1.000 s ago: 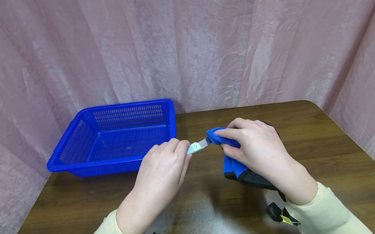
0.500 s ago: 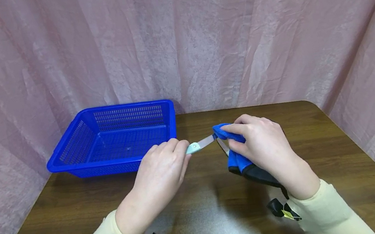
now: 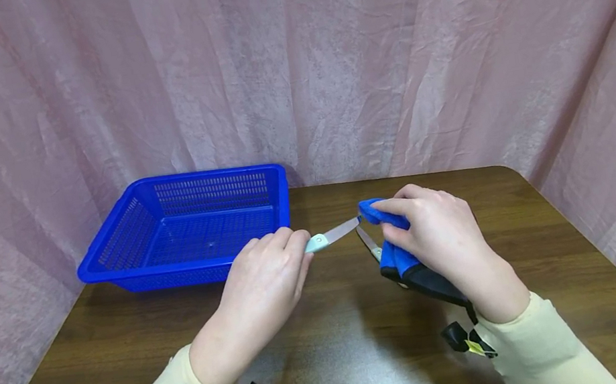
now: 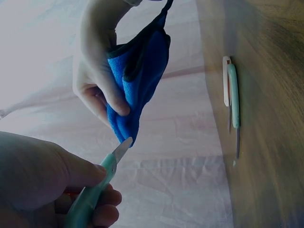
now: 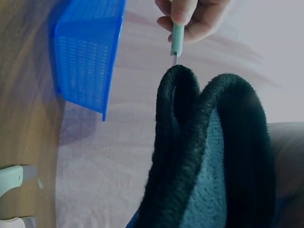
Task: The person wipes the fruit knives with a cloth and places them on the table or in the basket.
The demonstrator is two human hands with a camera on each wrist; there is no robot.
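In the head view my left hand (image 3: 262,284) grips the mint-green handle of a folding knife (image 3: 341,230), its blade pointing right. My right hand (image 3: 444,237) pinches a folded blue cloth with black edging (image 3: 397,257) between thumb and fingers. The blade's tip meets the cloth's upper fold, or nearly so; in the left wrist view the tip (image 4: 124,148) overlaps the cloth's lower end. On the table below the right hand lie two more open knives, one mint green (image 4: 234,97) and one whitish (image 4: 226,80). The cloth hides most of them in the head view.
A blue plastic basket (image 3: 114,273) with slotted sides stands on the wooden table (image 3: 327,379) behind and left of my left hand. Pink curtains (image 3: 324,67) hang at the table's back and right side. Small cameras sit on both wrists.
My right hand and the cloth have slid rightward and slightly away along the blade, baring more of it. A knife on the table has come into view. My left hand stays nearly still.
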